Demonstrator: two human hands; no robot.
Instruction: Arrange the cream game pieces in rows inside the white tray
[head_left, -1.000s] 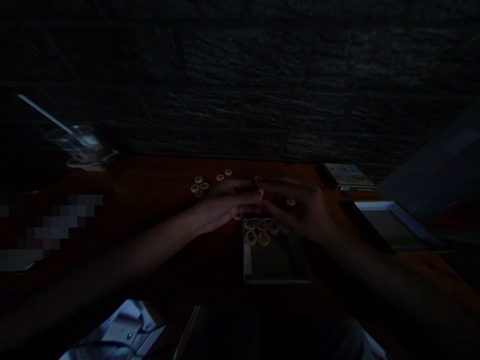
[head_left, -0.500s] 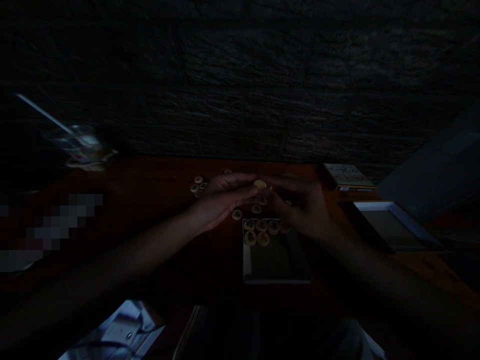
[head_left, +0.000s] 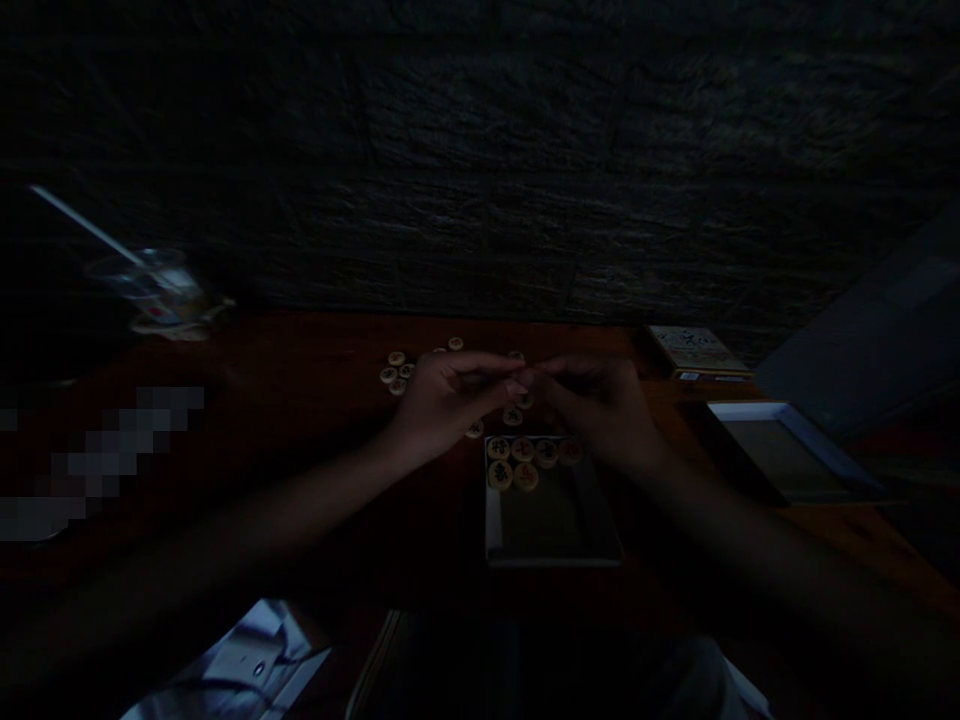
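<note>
Round game pieces (head_left: 523, 450) are lying in a shallow tray (head_left: 489, 510), with loose pieces (head_left: 395, 372) up and left of it. The left hand (head_left: 454, 395) and right hand (head_left: 600, 410) are meeting fingertip to fingertip between them, any grip hidden. The wooden surface (head_left: 322, 345) is ending at a dark textured wall (head_left: 480, 180).

One head-worn view, facing forward and down over left hand (head_left: 450, 400), right hand (head_left: 600, 415) and table (head_left: 300, 345)

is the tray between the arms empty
Not empty: six round xiangqi pieces lie flat along the far end of the white-rimmed tray.
</note>
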